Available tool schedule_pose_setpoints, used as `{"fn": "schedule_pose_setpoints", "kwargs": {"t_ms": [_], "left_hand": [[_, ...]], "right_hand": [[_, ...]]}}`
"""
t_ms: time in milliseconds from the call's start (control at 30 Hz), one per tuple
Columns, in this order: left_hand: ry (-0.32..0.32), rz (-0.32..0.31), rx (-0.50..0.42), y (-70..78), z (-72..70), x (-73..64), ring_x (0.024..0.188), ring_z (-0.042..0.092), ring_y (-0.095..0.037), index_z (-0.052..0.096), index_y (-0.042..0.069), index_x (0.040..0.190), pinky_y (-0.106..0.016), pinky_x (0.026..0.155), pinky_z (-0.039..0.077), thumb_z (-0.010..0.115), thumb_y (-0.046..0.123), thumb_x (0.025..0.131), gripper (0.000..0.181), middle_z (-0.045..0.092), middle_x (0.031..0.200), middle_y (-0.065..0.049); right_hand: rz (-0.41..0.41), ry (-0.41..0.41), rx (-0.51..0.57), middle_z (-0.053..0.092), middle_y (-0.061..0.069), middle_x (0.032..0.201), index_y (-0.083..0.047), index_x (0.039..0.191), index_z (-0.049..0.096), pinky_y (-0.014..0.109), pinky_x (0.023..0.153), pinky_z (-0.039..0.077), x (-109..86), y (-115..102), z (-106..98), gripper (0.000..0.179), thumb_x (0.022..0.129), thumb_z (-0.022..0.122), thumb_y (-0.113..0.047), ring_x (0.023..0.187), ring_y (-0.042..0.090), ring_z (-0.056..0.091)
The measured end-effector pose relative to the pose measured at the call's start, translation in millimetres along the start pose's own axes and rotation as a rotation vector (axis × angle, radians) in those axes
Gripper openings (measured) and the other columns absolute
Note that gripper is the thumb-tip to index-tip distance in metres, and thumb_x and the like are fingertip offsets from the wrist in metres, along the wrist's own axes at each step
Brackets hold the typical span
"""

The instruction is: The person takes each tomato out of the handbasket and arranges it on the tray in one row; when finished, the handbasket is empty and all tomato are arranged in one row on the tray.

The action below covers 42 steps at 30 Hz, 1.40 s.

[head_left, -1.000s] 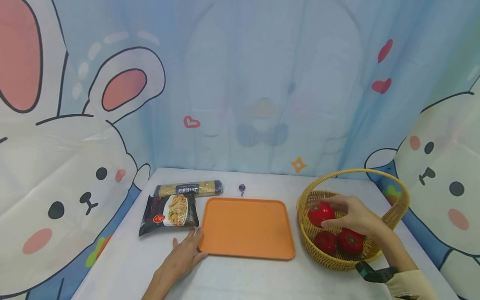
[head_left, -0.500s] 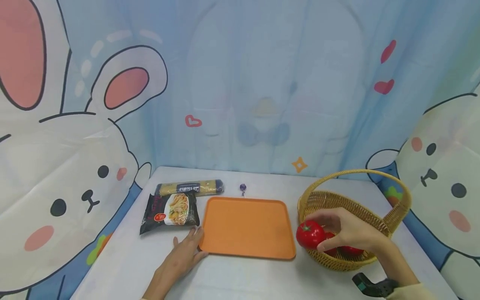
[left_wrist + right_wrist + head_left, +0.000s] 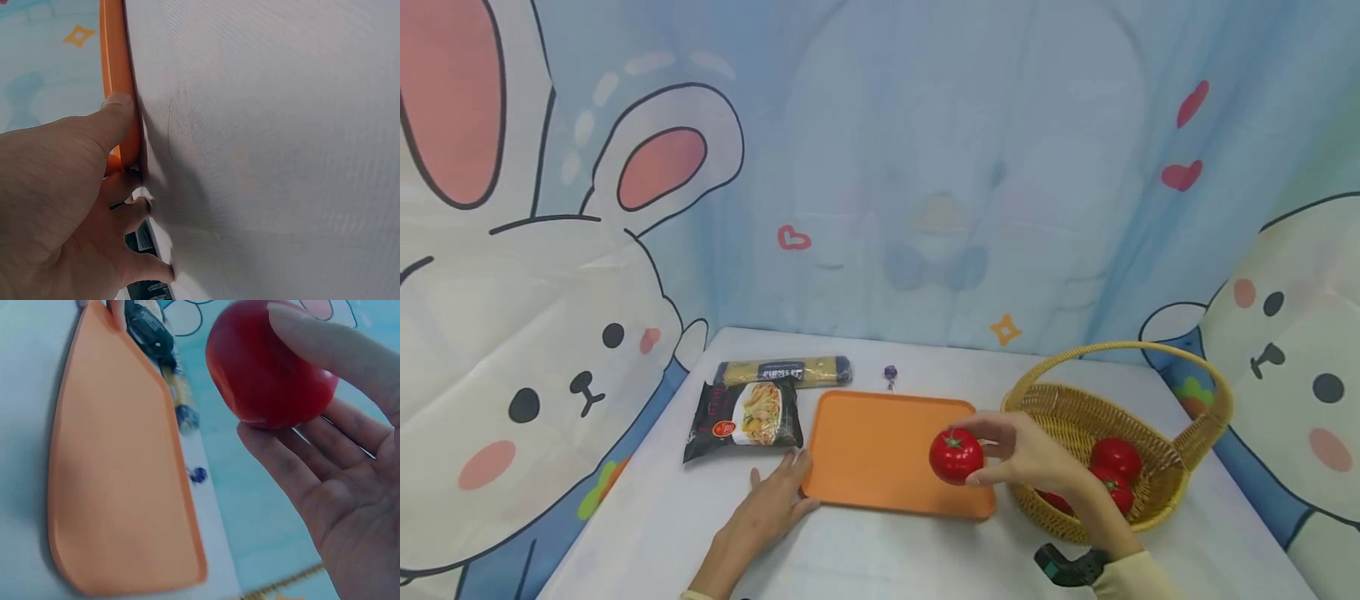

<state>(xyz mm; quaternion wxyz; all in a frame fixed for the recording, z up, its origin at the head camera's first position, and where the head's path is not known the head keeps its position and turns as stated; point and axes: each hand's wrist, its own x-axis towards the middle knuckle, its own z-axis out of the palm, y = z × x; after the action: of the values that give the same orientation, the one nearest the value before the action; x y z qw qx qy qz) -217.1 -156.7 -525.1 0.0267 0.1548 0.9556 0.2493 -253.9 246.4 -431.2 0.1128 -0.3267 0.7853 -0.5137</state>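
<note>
My right hand [image 3: 1018, 450] holds a red tomato [image 3: 956, 456] with a green stem over the right part of an orange tray [image 3: 880, 458]. In the right wrist view the thumb [image 3: 319, 340] lies on one side of the tomato [image 3: 262, 369], and fingertips support the other. My left hand [image 3: 765, 506] touches the tray's near left corner. Its thumb lies on the front rim, and the other fingers stretch along the left side, as the left wrist view shows around the orange rim [image 3: 119, 75]. Several more tomatoes [image 3: 1116, 458] lie in a wicker basket [image 3: 1075, 408] at right.
Left of the tray lies a black noodle packet [image 3: 745, 417], with a long pasta packet [image 3: 790, 372] behind it. A small purple-wrapped lollipop [image 3: 891, 372] lies behind the tray. The basket's tall handle [image 3: 1120, 346] arches above its opening. A patterned curtain [image 3: 940, 167] hangs behind the white table [image 3: 865, 558].
My right hand has lifted the tomato from the basket and carried it left, over the tray. The tomatoes in the basket have shifted. My left hand has stayed at the tray's corner.
</note>
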Motion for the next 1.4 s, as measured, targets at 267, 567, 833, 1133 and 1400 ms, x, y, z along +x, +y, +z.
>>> {"fn": "schedule_pose_setpoints", "kwargs": {"t_ms": [267,567,833,1133,1400], "left_hand": [[0.009,0.008,-0.006,-1.9,-3.0,-2.7,0.154,0.041,-0.047,0.05,-0.003,0.156,-0.094,0.108,0.02,0.077,0.027,0.1,0.069,0.046,0.163,-0.029],[0.009,-0.007,-0.061,-3.7,1.7,-0.9,0.156,0.038,-0.046,0.049,-0.001,0.158,-0.092,0.111,0.016,0.077,0.026,0.1,0.07,0.044,0.165,-0.029],[-0.004,-0.022,-0.068,-2.5,-0.1,0.0,0.156,0.038,-0.046,0.048,0.001,0.16,-0.091,0.113,0.014,0.078,0.028,0.101,0.072,0.043,0.165,-0.028],[-0.018,-0.034,-0.096,-2.6,-2.6,0.0,0.156,0.038,-0.047,0.047,-0.001,0.16,-0.091,0.114,0.012,0.077,0.026,0.101,0.071,0.041,0.165,-0.03],[-0.01,-0.028,-0.09,-3.9,-2.8,-0.3,0.156,0.037,-0.046,0.047,-0.001,0.16,-0.091,0.113,0.013,0.077,0.026,0.101,0.071,0.042,0.165,-0.029]], "right_hand": [[0.06,0.079,0.123,0.063,0.026,0.145,0.006,0.149,0.059,0.037,0.098,0.063,47.3,16.6,36.4,0.073,0.084,0.091,-0.002,0.125,0.032,0.068],[0.171,0.184,0.069,0.068,0.017,0.143,-0.003,0.147,0.065,0.045,0.102,0.062,96.1,29.0,84.4,0.069,0.084,0.093,-0.009,0.133,0.041,0.063],[0.241,0.223,0.048,0.068,0.012,0.141,-0.004,0.145,0.066,0.051,0.103,0.061,132.1,49.9,112.1,0.07,0.082,0.094,-0.008,0.133,0.04,0.062],[0.172,0.201,0.074,0.072,0.019,0.136,0.003,0.139,0.068,0.049,0.109,0.058,149.7,68.1,123.2,0.064,0.08,0.092,0.004,0.125,0.04,0.069],[0.158,0.228,0.096,0.071,0.023,0.137,0.006,0.138,0.067,0.049,0.11,0.056,155.6,72.7,134.1,0.065,0.079,0.093,0.005,0.128,0.043,0.068]]}}
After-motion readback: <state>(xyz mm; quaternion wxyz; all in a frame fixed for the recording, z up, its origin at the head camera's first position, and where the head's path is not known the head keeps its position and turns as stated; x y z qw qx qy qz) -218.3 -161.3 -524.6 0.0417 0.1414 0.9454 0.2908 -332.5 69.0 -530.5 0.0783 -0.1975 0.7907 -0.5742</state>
